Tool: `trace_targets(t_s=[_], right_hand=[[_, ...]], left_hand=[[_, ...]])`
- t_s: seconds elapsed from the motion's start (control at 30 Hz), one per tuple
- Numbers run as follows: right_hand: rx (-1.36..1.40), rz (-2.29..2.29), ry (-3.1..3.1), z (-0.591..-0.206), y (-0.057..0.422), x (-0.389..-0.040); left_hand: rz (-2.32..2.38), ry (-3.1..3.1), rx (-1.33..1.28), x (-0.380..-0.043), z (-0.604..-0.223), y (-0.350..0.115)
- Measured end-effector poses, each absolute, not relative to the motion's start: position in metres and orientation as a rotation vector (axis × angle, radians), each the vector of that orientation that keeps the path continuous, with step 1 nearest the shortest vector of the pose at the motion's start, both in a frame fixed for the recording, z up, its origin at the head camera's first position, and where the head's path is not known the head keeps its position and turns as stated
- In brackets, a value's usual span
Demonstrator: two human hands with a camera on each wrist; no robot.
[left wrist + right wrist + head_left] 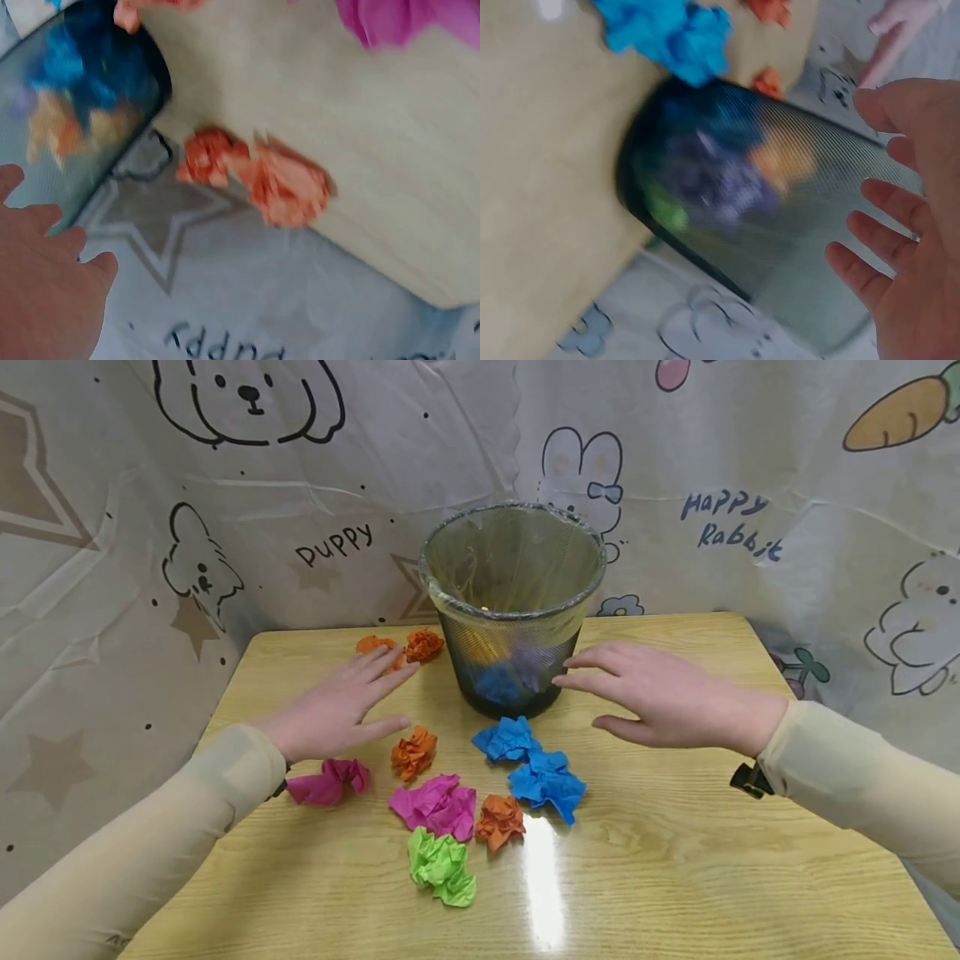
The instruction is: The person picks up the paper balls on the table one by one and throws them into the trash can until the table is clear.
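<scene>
Orange paper hides partly behind the left hand in head view.

A mesh bin is flanked by the left hand and the right hand, fingers extended. Crumpled papers (4 orange, 2 pink, 2 blue, 1 green) are scattered on the wooden table.

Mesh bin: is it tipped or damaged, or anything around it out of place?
The mesh bin stands upright, no visible damage. Only the crumpled papers look untidy, scattered on the table outside it while similar ones show through its mesh.
</scene>
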State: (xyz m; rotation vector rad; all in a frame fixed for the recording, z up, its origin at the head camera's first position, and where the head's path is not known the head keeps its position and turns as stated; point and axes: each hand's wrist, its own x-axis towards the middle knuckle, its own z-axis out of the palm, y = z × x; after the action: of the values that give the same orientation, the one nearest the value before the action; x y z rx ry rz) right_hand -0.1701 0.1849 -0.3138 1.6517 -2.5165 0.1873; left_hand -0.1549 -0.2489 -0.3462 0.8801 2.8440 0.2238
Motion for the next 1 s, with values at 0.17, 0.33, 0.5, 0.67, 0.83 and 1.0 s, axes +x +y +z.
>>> trace_targets(t_s=[0.17,0.33,0.5,0.67,0.83,1.0], right_hand=[[1.740,0.185,-2.555,-0.343,0.178,-0.163],[1.803,0.209,-2.561,-0.369,0.174,-0.157],[1.846,0.216,-2.586,-0.392,0.171,-0.149],[1.892,0.213,-2.581,-0.411,0.166,-0.144],[1.924,0.184,-2.585,-0.424,0.162,-0.142],[1.933,0.145,-2.623,-0.432,0.156,-0.141]], left_hand=[[0.223,2.799,0.985,-0.141,-0.361,-0.231],[0.241,2.778,1.097,-0.129,-0.377,-0.216],[0.231,2.735,1.191,-0.118,-0.392,-0.203],[0.152,2.674,1.241,-0.108,-0.399,-0.191],[0.149,2.629,1.232,-0.101,-0.404,-0.184],[0.180,2.619,1.237,-0.098,-0.409,-0.181]])
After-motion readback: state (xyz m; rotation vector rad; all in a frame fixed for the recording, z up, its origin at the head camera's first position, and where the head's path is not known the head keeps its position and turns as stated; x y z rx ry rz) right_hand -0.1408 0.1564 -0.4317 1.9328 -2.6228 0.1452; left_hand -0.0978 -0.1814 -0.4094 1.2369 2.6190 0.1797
